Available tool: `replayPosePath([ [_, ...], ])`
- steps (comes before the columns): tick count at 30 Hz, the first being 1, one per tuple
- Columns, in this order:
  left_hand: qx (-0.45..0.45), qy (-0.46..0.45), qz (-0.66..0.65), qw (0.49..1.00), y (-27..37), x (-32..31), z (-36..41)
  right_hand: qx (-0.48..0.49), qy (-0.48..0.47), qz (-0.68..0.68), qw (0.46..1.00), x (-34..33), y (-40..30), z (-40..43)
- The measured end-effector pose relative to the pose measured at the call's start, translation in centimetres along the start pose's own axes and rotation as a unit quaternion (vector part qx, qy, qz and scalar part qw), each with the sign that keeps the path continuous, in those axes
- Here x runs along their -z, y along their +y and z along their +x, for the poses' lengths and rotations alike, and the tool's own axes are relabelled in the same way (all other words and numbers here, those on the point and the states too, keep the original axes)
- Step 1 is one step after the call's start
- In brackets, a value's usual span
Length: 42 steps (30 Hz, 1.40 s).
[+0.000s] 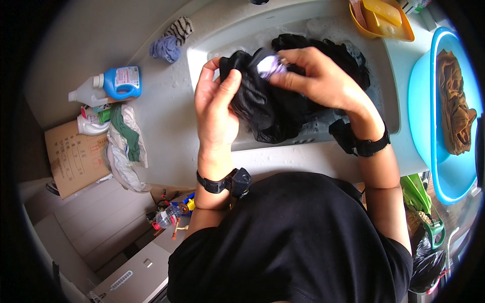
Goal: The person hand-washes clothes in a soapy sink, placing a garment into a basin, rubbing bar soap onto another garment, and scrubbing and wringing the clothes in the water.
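Observation:
My left hand [218, 110] grips a wet, shiny black garment [261, 110] by its edge, with the thumb on top. It is raised over a white sink [393, 94] of sudsy water. In my right hand [326, 81] is a small white-and-purple object [271, 67], pinched between thumb and fingers and pressed to the garment's upper part. Motion blurs that object, so its exact kind does not show. More black cloth [344, 57] lies bunched in the water behind the right hand. The garment's lower end hangs down into the sink.
Right of the sink, a light-blue plastic basin [420, 94] holds brown cloth [452, 110]. A yellow container [407, 32] stands at the back right corner. On the left ledge are a bunched blue cloth [166, 49], a striped cloth [181, 30], a blue detergent bottle [113, 89] and a white-and-green cloth [129, 136].

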<state>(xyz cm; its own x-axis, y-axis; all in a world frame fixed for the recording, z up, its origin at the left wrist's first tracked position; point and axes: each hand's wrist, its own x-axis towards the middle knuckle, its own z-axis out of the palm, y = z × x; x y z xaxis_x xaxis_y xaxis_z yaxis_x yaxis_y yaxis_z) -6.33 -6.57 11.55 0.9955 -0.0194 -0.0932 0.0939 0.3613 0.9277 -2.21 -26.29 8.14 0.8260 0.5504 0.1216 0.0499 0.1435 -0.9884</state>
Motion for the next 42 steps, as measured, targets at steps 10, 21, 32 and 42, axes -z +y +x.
replayPosePath([
  [10,0.069,-0.209,0.458,0.861,-5.7,8.2,1.4,0.127,0.329,-0.175,0.919,3.7,3.0,0.6],
  [21,0.172,-0.074,-0.09,0.978,0.3,5.0,-0.2,-0.165,-0.116,-0.455,0.868,-6.0,6.6,-0.7],
  [32,0.068,-0.225,-0.282,0.93,5.8,1.7,-1.9,-0.12,-0.245,-0.28,0.92,-4.6,4.0,1.7],
  [42,-0.016,-0.309,-0.354,0.882,10.2,5.9,-1.4,0.166,-0.023,0.065,0.984,1.5,-7.4,-0.3],
])
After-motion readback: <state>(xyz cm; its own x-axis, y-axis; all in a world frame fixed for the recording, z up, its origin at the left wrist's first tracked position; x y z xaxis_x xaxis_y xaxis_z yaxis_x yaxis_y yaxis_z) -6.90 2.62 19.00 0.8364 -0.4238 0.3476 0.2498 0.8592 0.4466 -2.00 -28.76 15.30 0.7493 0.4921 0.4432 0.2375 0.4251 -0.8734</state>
